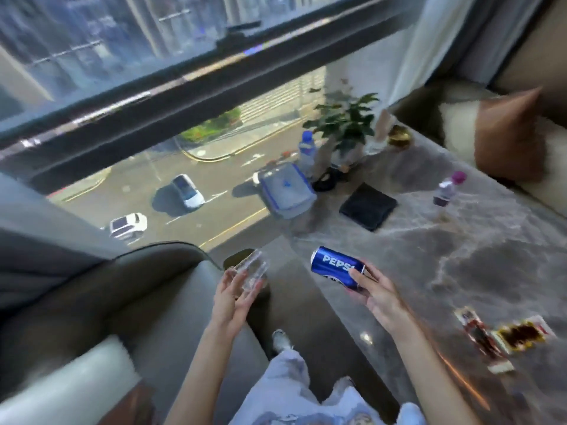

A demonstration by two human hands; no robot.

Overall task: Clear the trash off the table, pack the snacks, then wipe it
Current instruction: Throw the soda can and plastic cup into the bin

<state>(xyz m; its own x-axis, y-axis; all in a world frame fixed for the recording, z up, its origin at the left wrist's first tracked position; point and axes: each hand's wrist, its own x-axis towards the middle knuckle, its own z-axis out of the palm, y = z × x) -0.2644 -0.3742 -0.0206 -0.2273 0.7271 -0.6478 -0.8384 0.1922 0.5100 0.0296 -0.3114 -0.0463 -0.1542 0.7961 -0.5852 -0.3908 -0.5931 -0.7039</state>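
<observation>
Left hand holding clear cup, right hand gripping Pepsi can, marble table

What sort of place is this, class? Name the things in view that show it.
Probably a high-rise lounge or hotel room: a large dark-framed window overlooks cars below; a grey marble-patterned table stands near a grey leather armchair and a beige sofa.

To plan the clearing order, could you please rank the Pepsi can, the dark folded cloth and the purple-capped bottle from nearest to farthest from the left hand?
From the left hand, which holds the clear cup:
1. Pepsi can, just to its right, in the right hand.
2. Dark folded cloth, farther ahead and right.
3. Purple-capped bottle, farthest right, past the cloth.
</observation>
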